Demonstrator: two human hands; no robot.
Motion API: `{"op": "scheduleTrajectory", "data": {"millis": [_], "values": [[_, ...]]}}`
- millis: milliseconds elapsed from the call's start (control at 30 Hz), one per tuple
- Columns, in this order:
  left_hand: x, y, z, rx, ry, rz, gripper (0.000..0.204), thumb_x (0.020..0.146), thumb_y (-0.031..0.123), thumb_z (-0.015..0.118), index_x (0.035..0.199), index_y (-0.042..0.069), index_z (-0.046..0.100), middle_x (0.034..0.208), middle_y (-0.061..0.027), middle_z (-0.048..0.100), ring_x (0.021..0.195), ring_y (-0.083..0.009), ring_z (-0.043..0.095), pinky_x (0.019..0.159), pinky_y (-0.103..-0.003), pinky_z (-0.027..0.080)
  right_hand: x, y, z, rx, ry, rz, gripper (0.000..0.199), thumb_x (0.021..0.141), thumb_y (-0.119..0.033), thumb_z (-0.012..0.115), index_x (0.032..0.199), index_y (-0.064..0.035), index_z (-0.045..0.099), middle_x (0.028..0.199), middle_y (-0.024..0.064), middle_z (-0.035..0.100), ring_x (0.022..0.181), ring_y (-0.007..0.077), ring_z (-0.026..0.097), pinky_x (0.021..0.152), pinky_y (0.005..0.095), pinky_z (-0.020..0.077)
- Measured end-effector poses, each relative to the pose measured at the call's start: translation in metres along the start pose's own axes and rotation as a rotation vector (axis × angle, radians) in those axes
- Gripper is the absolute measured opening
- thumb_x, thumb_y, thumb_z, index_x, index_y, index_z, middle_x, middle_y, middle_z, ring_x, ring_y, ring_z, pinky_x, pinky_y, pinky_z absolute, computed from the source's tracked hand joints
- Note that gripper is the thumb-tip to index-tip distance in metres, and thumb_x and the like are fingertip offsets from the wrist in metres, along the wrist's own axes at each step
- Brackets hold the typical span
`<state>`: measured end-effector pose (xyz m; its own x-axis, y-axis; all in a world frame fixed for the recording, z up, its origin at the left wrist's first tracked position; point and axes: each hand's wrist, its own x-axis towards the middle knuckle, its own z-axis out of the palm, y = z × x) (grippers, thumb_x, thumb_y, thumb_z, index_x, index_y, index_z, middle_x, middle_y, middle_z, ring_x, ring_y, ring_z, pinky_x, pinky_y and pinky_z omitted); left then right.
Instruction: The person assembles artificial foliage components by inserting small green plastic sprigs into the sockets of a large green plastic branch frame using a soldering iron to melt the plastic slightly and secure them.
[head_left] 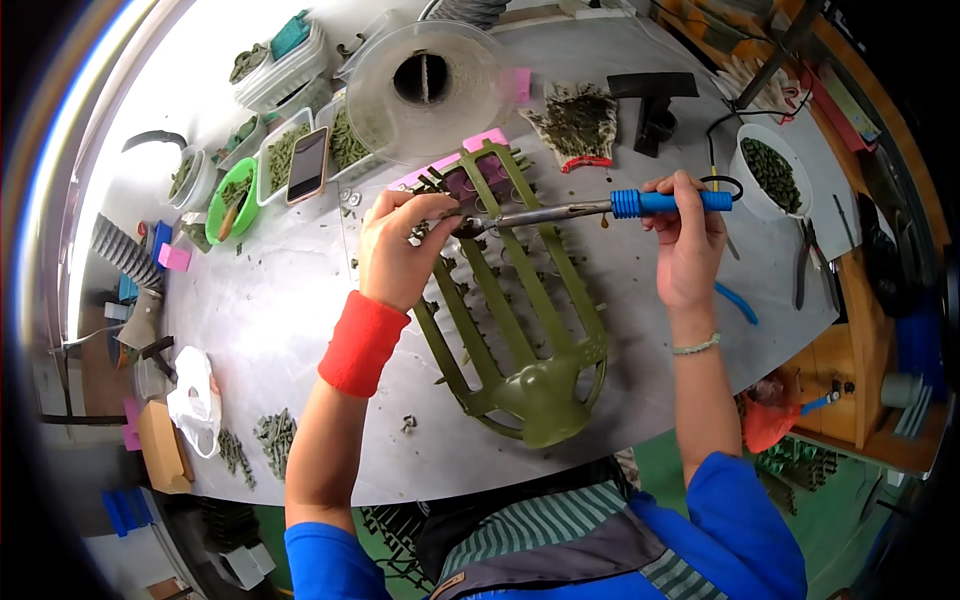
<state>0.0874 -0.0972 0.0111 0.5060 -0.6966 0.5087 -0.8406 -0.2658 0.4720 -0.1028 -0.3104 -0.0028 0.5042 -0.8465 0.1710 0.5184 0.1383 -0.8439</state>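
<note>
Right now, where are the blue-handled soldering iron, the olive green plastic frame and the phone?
blue-handled soldering iron (670, 202): head view, on its blue grip.
olive green plastic frame (545, 385): head view, on its rounded lower hub.
phone (307, 165): head view, on the middle of its screen.

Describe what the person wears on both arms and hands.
Both hands are bare, no gloves. The left hand has a wide red wristband at the wrist. The right hand has a thin pale bead bracelet. Blue short sleeves cover both upper arms.
</note>
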Motion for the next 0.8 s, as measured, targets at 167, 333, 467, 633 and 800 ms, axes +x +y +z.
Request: {"op": "scheduleTrajectory", "data": {"millis": [167, 333, 467, 633, 800], "values": [[0.001, -0.001, 0.001, 0.005, 0.005, -0.006, 0.022, 0.074, 0.006, 0.076, 0.096, 0.009, 0.071, 0.086, -0.0049, 0.063, 0.08, -0.0178, 0.062, 0.074, -0.031, 0.05, 0.0, 0.003, 0.0, 0.023, -0.003, 0.004, 0.02, 0.093, -0.02, 0.06, 0.088, -0.0011, 0.063, 0.083, 0.011, 0.065, 0.062, 0.0129, 0.056, 0.059, 0.0255, 0.0468], [0.0, -0.003, 0.001, 0.006, 0.009, -0.006, 0.022, 0.074, 0.006, 0.076, 0.095, 0.008, 0.071, 0.086, -0.0053, 0.063, 0.08, -0.0177, 0.062, 0.074, -0.031, 0.05, 0.0, 0.004, -0.001, 0.025, -0.002, -0.006, 0.02, 0.093, -0.02, 0.06, 0.088, -0.0012, 0.063, 0.084, 0.0109, 0.066, 0.062, 0.0125, 0.056, 0.059, 0.0253, 0.047], [0.0, -0.003, 0.001, 0.014, 0.013, 0.002, 0.022, 0.074, 0.006, 0.076, 0.095, 0.008, 0.071, 0.087, -0.0055, 0.063, 0.08, -0.0176, 0.062, 0.074, -0.031, 0.049, 0.0, 0.004, -0.001, 0.02, 0.002, -0.003, 0.02, 0.093, -0.02, 0.06, 0.088, -0.0012, 0.063, 0.084, 0.0107, 0.066, 0.062, 0.0126, 0.056, 0.06, 0.0255, 0.047], [0.001, -0.006, 0.006, 0.015, 0.012, 0.021, 0.021, 0.073, 0.006, 0.076, 0.094, 0.009, 0.071, 0.086, -0.005, 0.063, 0.08, -0.0174, 0.062, 0.074, -0.031, 0.049, -0.002, 0.0, 0.001, -0.01, -0.016, -0.009, 0.02, 0.093, -0.019, 0.06, 0.087, -0.001, 0.063, 0.084, 0.0112, 0.066, 0.063, 0.0129, 0.056, 0.06, 0.0262, 0.0468], [0.0, -0.009, 0.004, 0.042, 0.002, 0.029, 0.022, 0.073, 0.007, 0.077, 0.095, 0.01, 0.071, 0.085, -0.0038, 0.063, 0.081, -0.0184, 0.062, 0.074, -0.031, 0.049, -0.005, -0.017, 0.001, -0.07, -0.017, -0.082, 0.019, 0.093, -0.017, 0.059, 0.086, -0.0006, 0.063, 0.083, 0.0119, 0.065, 0.063, 0.0135, 0.055, 0.059, 0.0265, 0.0459]]}}
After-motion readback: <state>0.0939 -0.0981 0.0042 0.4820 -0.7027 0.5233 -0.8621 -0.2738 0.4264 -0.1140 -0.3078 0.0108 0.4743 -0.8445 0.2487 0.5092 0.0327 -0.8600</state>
